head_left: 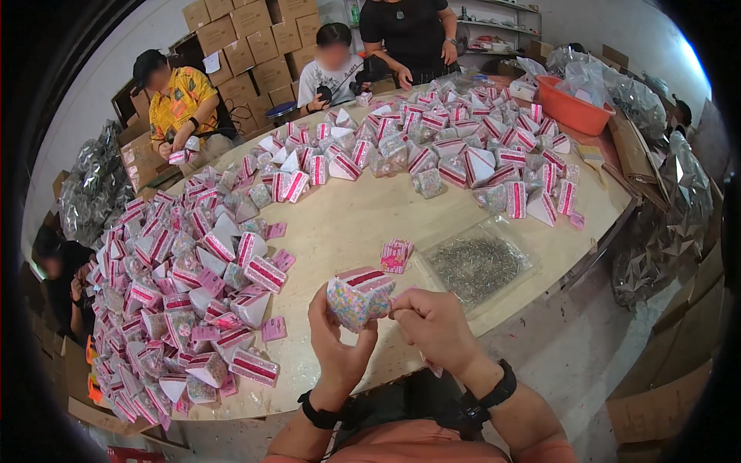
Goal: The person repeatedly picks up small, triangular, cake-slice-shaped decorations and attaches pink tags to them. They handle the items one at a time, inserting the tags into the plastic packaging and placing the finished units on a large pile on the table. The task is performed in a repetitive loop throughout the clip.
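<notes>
My left hand (340, 351) is closed around a toy cake slice (361, 299), raised just over the table's near edge. Its sides show white and dark pink layers, and pastel sprinkles cover the face turned to me. Close to the slice's right side, my right hand (438, 328) is pinched shut; what its fingertips hold is too small and hidden to make out. Beyond the slice lies a small stack of pink printed cards (396, 255). Right of that stack, a clear shallow tray (529, 261) holds a heap of tiny metallic pieces.
Cake slices, several with pink tags, pile up along the left (185, 309) and far side (463, 147) of the pale table (332, 224). An orange basin (575, 108) and a brush (593, 160) are at the right. Several people work around the table; cardboard boxes (255, 46) stand behind.
</notes>
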A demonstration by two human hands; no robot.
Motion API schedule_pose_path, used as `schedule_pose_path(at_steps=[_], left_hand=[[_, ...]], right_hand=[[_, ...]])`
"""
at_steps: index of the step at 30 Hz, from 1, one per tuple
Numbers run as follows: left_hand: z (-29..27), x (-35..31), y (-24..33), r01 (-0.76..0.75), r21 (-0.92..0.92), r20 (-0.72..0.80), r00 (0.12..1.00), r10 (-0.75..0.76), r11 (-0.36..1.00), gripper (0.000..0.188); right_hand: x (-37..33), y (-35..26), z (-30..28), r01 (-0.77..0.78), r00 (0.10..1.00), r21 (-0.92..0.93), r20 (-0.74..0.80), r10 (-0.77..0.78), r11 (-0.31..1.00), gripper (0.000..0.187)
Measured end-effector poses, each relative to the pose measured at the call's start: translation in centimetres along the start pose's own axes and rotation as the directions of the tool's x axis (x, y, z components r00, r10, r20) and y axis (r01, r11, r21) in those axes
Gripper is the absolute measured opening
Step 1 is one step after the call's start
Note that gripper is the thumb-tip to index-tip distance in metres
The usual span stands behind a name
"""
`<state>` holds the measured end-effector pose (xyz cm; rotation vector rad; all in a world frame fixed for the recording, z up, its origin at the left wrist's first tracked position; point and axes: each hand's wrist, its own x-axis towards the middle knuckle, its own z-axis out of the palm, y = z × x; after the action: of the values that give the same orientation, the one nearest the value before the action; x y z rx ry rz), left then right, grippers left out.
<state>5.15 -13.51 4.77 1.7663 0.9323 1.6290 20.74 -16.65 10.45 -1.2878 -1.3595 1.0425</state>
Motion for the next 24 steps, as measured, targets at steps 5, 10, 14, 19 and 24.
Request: schedule_pose_path(at_steps=[5, 10, 14, 19, 24], left_hand=[[0.0, 0.0, -0.2, -0.006, 0.055, 0.004, 1.0, 0.006, 0.998, 0.069], [0.0, 0.5, -1.0, -0.016, 0.136, 0.009, 1.0, 0.015, 0.991, 0.068], [-0.2, 0.6, -0.9, -0.028, 0.16, 0.011, 1.0, 0.026, 0.987, 0.069], [-0.1, 0.4, -1.5, 0.091, -0.058, 0.042, 0.995, -0.089, 0.994, 0.062], [0.4, 0.7, -1.1, 0.297, -0.245, 0.107, 0.954, -0.278, 0.923, 0.056]], right_hand=[[0.0, 0.3, 0.0, 0.093, 0.994, -0.105, -0.038, -0.098, 0.99, 0.012], [1.2, 2.5, 1.1, 0.32, 0.927, -0.235, -0.122, -0.354, 0.918, 0.012], [1.6, 3.1, 1.2, 0.139, 0.984, -0.1, -0.1, -0.149, 0.985, 0.011], [1.2, 1.0, 0.0, -0.028, 0.994, 0.199, 0.11, 0.006, 0.98, 0.024], [2.3, 3.6, 0.0, -0.079, 0.988, 0.615, 0.154, -0.021, 0.784, 0.025]])
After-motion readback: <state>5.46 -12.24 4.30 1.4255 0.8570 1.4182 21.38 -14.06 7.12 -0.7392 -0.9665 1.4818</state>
